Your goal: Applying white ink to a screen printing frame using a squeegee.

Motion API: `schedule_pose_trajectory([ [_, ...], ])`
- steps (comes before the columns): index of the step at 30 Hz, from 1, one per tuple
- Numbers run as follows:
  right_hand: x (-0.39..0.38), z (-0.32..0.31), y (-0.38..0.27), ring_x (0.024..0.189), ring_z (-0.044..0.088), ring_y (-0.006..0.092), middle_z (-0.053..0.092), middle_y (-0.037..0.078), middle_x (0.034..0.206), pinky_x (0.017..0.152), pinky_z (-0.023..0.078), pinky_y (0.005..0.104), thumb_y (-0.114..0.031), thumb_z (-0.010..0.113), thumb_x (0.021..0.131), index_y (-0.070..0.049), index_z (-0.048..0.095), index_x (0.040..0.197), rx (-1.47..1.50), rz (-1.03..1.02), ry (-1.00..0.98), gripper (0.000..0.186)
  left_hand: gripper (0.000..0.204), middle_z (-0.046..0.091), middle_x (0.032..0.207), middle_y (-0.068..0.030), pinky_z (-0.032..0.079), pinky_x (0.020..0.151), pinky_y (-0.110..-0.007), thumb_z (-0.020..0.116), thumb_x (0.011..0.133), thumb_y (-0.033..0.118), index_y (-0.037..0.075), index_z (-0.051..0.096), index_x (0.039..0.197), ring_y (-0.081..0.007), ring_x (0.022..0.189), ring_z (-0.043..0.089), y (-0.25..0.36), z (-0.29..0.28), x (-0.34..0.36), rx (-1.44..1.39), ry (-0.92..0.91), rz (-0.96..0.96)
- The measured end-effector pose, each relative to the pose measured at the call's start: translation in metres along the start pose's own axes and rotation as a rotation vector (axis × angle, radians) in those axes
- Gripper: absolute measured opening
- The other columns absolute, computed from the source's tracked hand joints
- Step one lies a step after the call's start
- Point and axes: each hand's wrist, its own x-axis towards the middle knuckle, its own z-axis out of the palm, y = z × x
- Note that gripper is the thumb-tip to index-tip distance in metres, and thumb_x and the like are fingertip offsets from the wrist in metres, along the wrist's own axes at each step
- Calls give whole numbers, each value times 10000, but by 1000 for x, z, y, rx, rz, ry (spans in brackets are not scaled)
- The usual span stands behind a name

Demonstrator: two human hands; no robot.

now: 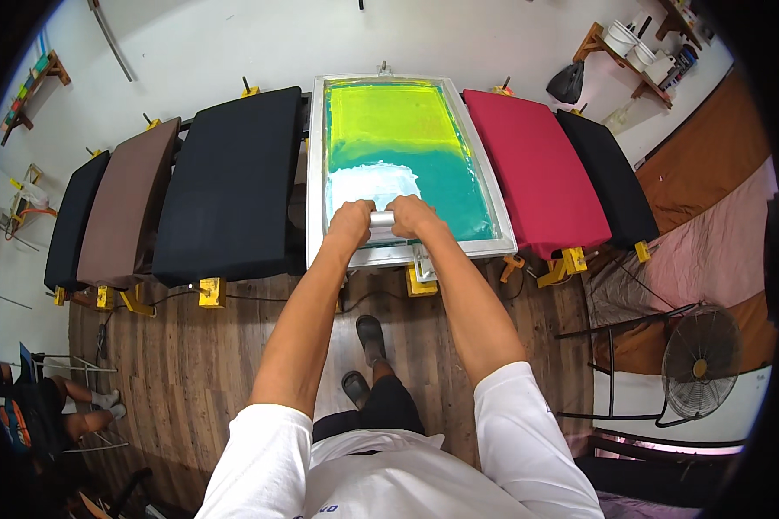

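two hands, one bar: your left grip [352, 223] is closed around the left part of the silver squeegee [382, 220], your right grip [414, 216] around the right. squeegee sits inside the framed screen [315, 173], near end, left of centre, by the near edge of the white ink [368, 180]. blade edge is hidden, can't tell its angle.

for a clean stroke, i'd say: load both ends equally, or one side likely prints thin. arms look nearly straight; lean from the body, not the wrists. hold one angle, one speed, parallel to the long rails. track the white area, don't drag ink onto the teal mesh [459, 201] to its right. lift clear of the near rail before stopping. don't bump the frame by the clamp [422, 261]; a shift could smear it.
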Motion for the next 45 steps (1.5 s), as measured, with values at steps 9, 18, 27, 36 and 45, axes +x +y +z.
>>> schedule_pose_trajectory([
  [9,-27,16,-2,1107,629,328,693,127,1112,953,416,624,-60,676,722,-173,719,1069,-41,-22,60,368,213,700,884,-205,548,803,-447,603,786,-22,87,700,941,-382,877,683,4,10,-28,-33,53,9],
  [18,-67,43,15,1254,496,332,495,138,1371,990,367,583,-74,707,720,-78,455,1406,-48,-202,141,731,538,600,1135,-115,446,872,-492,786,715,171,98,553,1194,-310,1075,594,1,34,-69,-38,111,147],
  [27,-288,-135,-49,911,707,229,718,96,1087,845,539,352,-212,613,898,-78,691,1060,504,-1163,499,225,697,516,1330,-142,355,1034,-571,831,680,151,110,494,1289,-336,1257,498,7,20,-74,-3,-41,171],
  [36,-222,-221,-82,1018,659,192,646,91,1277,801,505,316,-172,549,951,-58,670,1220,590,-1390,95,317,947,409,1467,-202,189,1118,-601,813,712,496,55,402,1442,-399,1412,309,1,-22,-96,-137,-27,-38],
  [45,-203,-262,-43,1168,628,204,615,107,1329,909,491,382,-159,491,977,-82,649,1260,213,-1276,-25,334,1169,378,1506,-172,136,1116,-631,826,554,663,76,385,1462,-399,1444,251,-5,-35,-109,-210,-93,-62],
])
